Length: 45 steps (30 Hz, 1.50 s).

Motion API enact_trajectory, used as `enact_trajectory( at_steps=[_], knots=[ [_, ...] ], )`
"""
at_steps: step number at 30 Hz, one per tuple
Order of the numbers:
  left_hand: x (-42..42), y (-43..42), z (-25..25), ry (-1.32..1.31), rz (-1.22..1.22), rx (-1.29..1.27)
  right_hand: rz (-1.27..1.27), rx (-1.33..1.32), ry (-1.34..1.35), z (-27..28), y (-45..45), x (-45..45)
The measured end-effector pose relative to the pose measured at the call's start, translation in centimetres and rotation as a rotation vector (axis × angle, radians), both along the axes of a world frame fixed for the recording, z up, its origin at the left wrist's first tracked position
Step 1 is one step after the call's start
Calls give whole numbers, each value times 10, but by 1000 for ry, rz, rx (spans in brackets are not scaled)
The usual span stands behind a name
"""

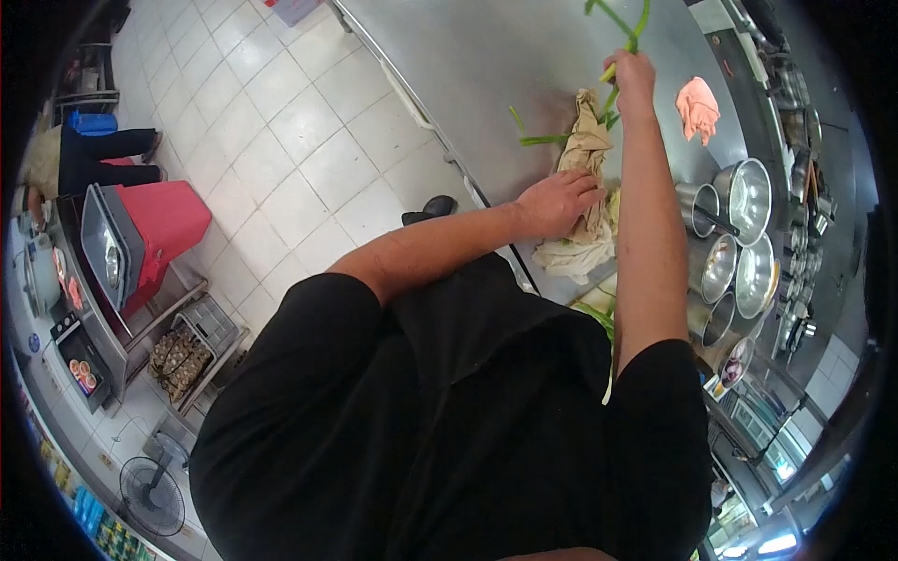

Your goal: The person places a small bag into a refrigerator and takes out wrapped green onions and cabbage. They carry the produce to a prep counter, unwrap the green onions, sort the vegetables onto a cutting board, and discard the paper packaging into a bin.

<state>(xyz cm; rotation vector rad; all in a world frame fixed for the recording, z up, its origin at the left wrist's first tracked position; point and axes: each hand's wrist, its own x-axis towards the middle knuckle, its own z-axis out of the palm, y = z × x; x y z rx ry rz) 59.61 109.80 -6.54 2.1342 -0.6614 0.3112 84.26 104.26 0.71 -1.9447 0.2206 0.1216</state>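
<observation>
My right hand (633,82) is closed round some long green stalks (640,26) that stick out past the fist over the steel table; their exact kind is not clear. My left hand (559,204) rests on a crumpled brown wrapping (587,136), paper or cloth, its fingers curled over it. The wrapping stretches from below the left hand up towards the right one. A loose green stalk piece (543,140) lies at its left side. Pale crumpled material (566,260) spreads below the left hand. More green leaves (599,318) are partly hidden by my right arm.
A pink cloth (698,110) lies right of my right hand on the steel table (486,65). Several metal pots and bowls (748,201) line the right edge. Across the tiled floor, a red bin (168,220) stands at left, near another person (108,159).
</observation>
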Motion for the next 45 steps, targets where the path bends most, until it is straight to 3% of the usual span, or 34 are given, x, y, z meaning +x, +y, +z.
enact_trajectory(
  at_steps=[2, 5, 7, 8, 9, 11, 12, 15, 17, 20, 23, 29, 32, 34, 36, 38, 40, 45],
  knots=[
    [2, -7, 0, -23, -14, 19, -79, 231, -248, 30, 8, -32],
    [7, -11, 4, -19, -62, 43, 10, 90, -118, 43, -8, -65],
    [12, -17, 4, 90, -142, 132, 151, -350, 112, 37, -2, -100],
    [13, -17, 3, 144, -184, 181, 199, -564, 53, 27, 0, -118],
    [12, -17, 0, 36, -157, 147, 245, -779, -8, 13, -1, -131],
    [8, -15, -7, -181, -104, 76, 359, -888, 165, -24, -13, -125],
    [6, -18, -10, -149, -95, 51, 416, -940, 261, -37, -15, -123],
    [6, -21, -11, -107, -80, -10, 384, -961, 159, -52, -11, -117],
    [6, -18, -10, -128, -76, -35, 381, -777, 147, -32, 1, -118],
    [8, -18, -22, 232, -270, 66, 460, -721, 77, -3, 39, -131],
    [3, -19, -33, -161, -97, 47, 559, -821, 23, -31, 52, -143],
    [5, -23, -63, -148, -111, 281, 618, -882, -54, -48, 65, -154],
    [7, 4, 23, 129, -248, 220, 537, -740, -55, -3, 56, -157],
    [7, -2, -8, 145, -250, 42, 445, -605, -84, 25, 38, -162],
    [11, -8, -25, 96, -200, -70, 421, -444, -379, 48, -6, -169],
    [4, -5, -26, 14, -113, -61, 461, -504, -242, 107, -57, -189],
    [-3, 2, -15, 1, -79, -20, 412, -630, -305, 139, -119, -210],
    [-14, 11, -14, 28, 6, -12, 352, -888, -137, 138, -276, -283]
  ],
)
